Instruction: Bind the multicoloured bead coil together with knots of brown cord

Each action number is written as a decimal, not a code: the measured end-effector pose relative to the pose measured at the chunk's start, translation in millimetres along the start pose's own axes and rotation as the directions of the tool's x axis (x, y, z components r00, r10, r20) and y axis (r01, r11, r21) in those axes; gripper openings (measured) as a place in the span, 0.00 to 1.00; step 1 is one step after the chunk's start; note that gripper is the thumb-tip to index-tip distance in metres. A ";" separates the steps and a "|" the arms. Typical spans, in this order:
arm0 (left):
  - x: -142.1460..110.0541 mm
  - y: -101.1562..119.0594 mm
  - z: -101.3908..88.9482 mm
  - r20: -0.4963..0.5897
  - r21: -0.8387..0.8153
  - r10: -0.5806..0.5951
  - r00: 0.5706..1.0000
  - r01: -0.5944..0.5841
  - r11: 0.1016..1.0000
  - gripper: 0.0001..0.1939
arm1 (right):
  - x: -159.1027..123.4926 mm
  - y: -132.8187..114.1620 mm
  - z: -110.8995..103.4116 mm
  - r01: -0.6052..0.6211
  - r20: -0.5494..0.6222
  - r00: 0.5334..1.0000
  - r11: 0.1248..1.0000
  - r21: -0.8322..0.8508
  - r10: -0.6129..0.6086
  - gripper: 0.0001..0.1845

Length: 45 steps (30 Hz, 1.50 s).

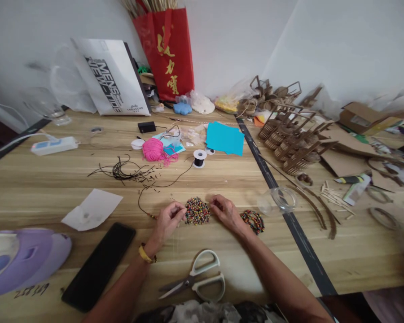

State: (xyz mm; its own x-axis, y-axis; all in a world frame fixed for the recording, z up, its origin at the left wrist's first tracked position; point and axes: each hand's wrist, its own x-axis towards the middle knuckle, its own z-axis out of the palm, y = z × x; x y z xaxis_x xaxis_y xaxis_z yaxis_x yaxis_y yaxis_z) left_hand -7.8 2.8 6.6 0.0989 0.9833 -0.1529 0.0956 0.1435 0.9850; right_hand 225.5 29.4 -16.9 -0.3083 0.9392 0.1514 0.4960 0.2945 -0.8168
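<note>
A pile of small multicoloured beads (197, 211) lies on the wooden table between my hands. At its left edge is my left hand (169, 219), thumb and fingers pinched together. A black cord (139, 200) with a few beads on it runs into that hand from the left; its end is hidden by the fingers. My right hand (225, 211) sits at the pile's right side with its fingers closed together, and anything in them is too small to see. The cord leads back to a white spool (199, 158) wound with black cord. Strung beads (252, 221) lie coiled beside my right wrist.
White-handled scissors (207, 278) lie in front of me, a black phone (99, 267) to their left. Cut black cords (124, 171), pink yarn (153, 149) and blue sheets (225, 138) are farther back. A clear plastic container (283, 199) and brown woven models (286, 139) stand right.
</note>
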 end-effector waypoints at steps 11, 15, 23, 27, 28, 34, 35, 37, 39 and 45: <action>-2.1 11.0 -15.0 -0.063 -0.060 0.013 0.998 -0.017 0.998 0.16 | 4.5 3.6 4.0 -0.006 -0.030 1.000 0.996 -0.091 0.003 0.06; -2.9 10.6 -13.7 -0.040 -0.070 0.021 0.999 -0.024 0.997 0.16 | 12.5 -0.3 5.3 0.081 0.036 0.997 0.973 -0.215 -0.075 0.05; -2.3 4.7 -9.5 -0.035 -0.059 0.010 0.999 -0.012 0.998 0.17 | 53.4 -19.7 1.5 0.298 0.260 0.944 0.864 -0.406 -0.204 0.05; -2.2 3.8 -9.8 -0.025 -0.058 0.011 1.000 -0.012 0.998 0.17 | 68.3 -24.6 -3.8 0.446 0.418 0.869 0.787 -0.427 -0.266 0.08; -2.2 3.7 -9.8 -0.025 -0.056 0.011 1.000 -0.012 0.998 0.16 | 70.5 -25.2 -4.5 0.474 0.444 0.851 0.774 -0.420 -0.281 0.08; -0.7 2.4 -8.7 -0.011 -0.040 -0.009 1.000 0.009 0.999 0.16 | 76.5 -25.8 -0.9 0.541 0.510 0.807 0.720 -0.435 -0.298 0.09; -0.5 2.2 -8.3 -0.007 -0.035 -0.009 1.000 0.009 0.999 0.16 | 76.7 -25.4 0.1 0.544 0.518 0.807 0.700 -0.462 -0.285 0.08; -0.6 2.1 -7.4 0.000 -0.020 -0.002 1.000 0.002 1.000 0.16 | 76.0 -24.2 0.8 0.539 0.515 0.815 0.674 -0.506 -0.265 0.07; -1.1 2.0 -6.3 0.004 0.001 0.012 1.000 -0.012 1.000 0.15 | 73.6 -22.8 -1.0 0.516 0.490 0.833 0.680 -0.521 -0.257 0.06; -4.1 0.0 -2.6 -0.006 0.056 0.045 0.999 -0.044 0.997 0.12 | 45.8 -27.9 -9.6 0.405 0.272 0.900 0.883 -0.237 -0.340 0.04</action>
State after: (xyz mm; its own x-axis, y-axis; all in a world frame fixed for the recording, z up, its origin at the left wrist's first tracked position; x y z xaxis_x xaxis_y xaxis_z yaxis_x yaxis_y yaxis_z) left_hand -10.8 -1.0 7.5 0.0967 0.9894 -0.1080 0.1463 0.0932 0.9848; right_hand 205.3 65.9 18.2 -0.6673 0.6970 0.2625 0.5053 0.6825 -0.5281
